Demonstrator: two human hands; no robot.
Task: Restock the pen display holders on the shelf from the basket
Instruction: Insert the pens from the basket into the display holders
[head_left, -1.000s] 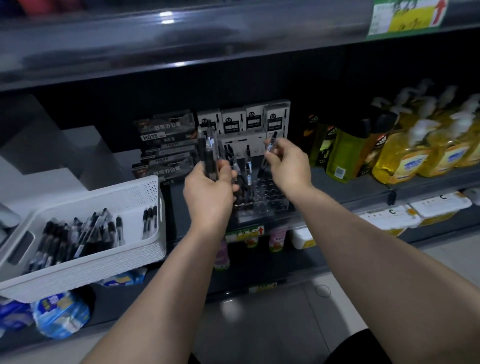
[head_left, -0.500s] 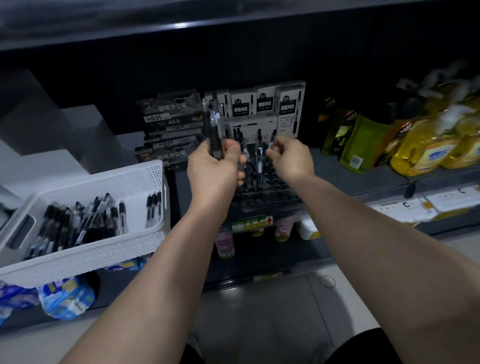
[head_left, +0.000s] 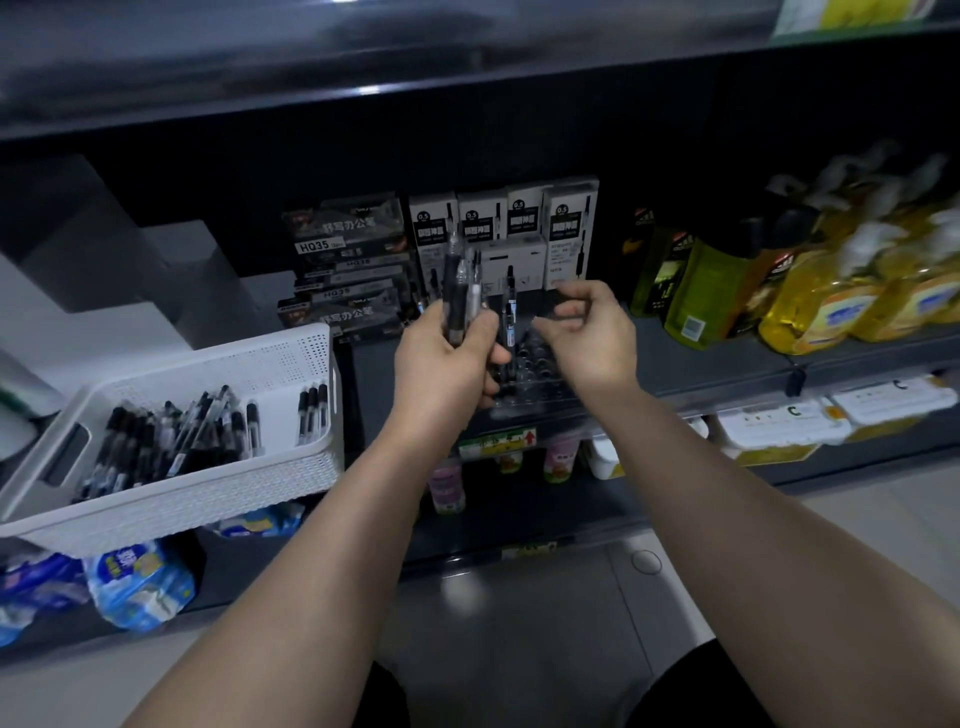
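Restocking under way, seen through the head camera I am monitoring remotely. Two bare forearms reach out from the bottom of my view over a pale tiled floor (head_left: 519, 623). At lower left, blue packets (head_left: 140, 577) lie beneath a white basket (head_left: 171, 499), which sits at the left end of the shelf (head_left: 727, 374) and tilts slightly towards me. A heap of black-and-clear loose pens (head_left: 171, 436) lies in the basket, and a few more lean against its right wall.

At centre, the left hand (head_left: 447, 364) is clamped around a bundle of pens (head_left: 460, 291) held upright, their tips rising above the fist. Just beside it, the right hand (head_left: 592, 338) hovers over the clear pen display holder (head_left: 535, 374). Its fingers are loosely curled, thumb and forefinger apart, and I see nothing between them.

The holder stands at the front of the shelf between the two hands, its rows of round slots mostly bare on the right side. A few standing pens (head_left: 509, 317) sit upright in it close to the left hand. A green-and-yellow price tag (head_left: 496, 441) hangs on the shelf edge below, above small pink bottles (head_left: 447, 483) on the lower shelf.

Behind the holder, dark pen boxes (head_left: 348, 244) are stacked at the left and white pen boxes (head_left: 498, 218) stand in a row against the back panel. Farther right, a green bottle (head_left: 701, 291) and blurred yellow bottles (head_left: 831, 306) line the same shelf.
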